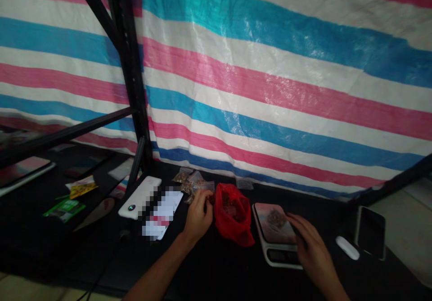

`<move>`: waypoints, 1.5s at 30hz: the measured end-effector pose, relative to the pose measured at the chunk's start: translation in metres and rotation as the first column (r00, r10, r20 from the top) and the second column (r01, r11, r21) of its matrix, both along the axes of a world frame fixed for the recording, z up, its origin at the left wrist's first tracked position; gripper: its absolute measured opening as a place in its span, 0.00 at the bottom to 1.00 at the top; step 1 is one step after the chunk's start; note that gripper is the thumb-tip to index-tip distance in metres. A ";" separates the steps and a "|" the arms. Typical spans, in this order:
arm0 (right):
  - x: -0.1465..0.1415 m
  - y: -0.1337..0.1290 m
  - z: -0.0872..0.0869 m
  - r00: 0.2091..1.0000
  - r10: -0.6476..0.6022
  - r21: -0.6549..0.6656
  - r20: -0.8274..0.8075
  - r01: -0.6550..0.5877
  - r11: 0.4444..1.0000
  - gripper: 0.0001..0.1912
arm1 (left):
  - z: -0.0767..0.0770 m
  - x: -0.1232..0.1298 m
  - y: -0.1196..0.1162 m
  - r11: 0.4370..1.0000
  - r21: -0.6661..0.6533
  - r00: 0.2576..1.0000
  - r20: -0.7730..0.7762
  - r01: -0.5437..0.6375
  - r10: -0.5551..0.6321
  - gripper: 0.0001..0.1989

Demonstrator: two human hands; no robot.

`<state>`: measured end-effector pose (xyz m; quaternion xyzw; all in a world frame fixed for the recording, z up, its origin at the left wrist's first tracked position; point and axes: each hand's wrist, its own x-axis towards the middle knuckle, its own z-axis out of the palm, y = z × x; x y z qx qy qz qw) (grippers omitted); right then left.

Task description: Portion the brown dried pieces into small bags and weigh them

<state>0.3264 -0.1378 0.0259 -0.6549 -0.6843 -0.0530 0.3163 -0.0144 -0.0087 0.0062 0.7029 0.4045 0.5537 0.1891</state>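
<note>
A red plastic bag [232, 215] stands open on the black table, with dark contents inside. My left hand [200, 215] is at its left rim, fingers closed on the edge of the bag. To the right lies a kitchen scale [278, 255] with a small heap of brownish bits [276, 219] on its plate. My right hand [308, 240] rests at the scale's right edge, fingers stretched out toward the heap. Several small clear bags [192, 183] with brownish contents lie behind my left hand.
A white device [140, 197] and a partly blurred white phone-like item [165, 213] lie left. Right are a white oval case [347, 248] and a dark phone [371, 232]. Green [65, 208] and yellow [82, 186] packets lie far left, beyond a black frame post [130, 67]. Striped sheeting [270, 89] hangs behind.
</note>
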 end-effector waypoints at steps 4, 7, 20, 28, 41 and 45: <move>0.012 0.029 0.017 0.984 0.178 -0.340 0.005 -0.165 0.926 0.39 | 0.000 0.000 0.000 1.000 0.005 1.000 0.005 0.009 -0.009 0.12; 0.013 0.041 0.019 0.976 0.216 -0.394 -0.011 -0.202 0.897 0.37 | -0.001 -0.001 0.000 1.000 0.004 1.000 0.004 0.008 -0.008 0.13; -0.085 0.061 0.056 0.959 0.252 -0.323 -0.126 -0.280 0.904 0.16 | -0.006 -0.003 0.001 0.999 -0.019 0.999 -0.013 0.029 -0.029 0.14; -0.113 0.077 0.050 0.939 0.312 -0.440 0.147 -0.220 0.871 0.20 | -0.007 -0.006 0.003 1.000 -0.027 1.000 -0.013 -0.006 0.005 0.13; -0.108 0.072 0.049 0.963 0.255 -0.404 0.093 -0.197 0.893 0.11 | -0.005 -0.003 0.002 0.999 -0.042 0.999 -0.022 0.032 -0.033 0.14; -0.085 0.067 0.041 0.973 0.229 -0.288 -0.040 -0.231 0.929 0.12 | -0.006 -0.004 0.002 0.998 -0.052 0.999 -0.017 0.029 -0.030 0.14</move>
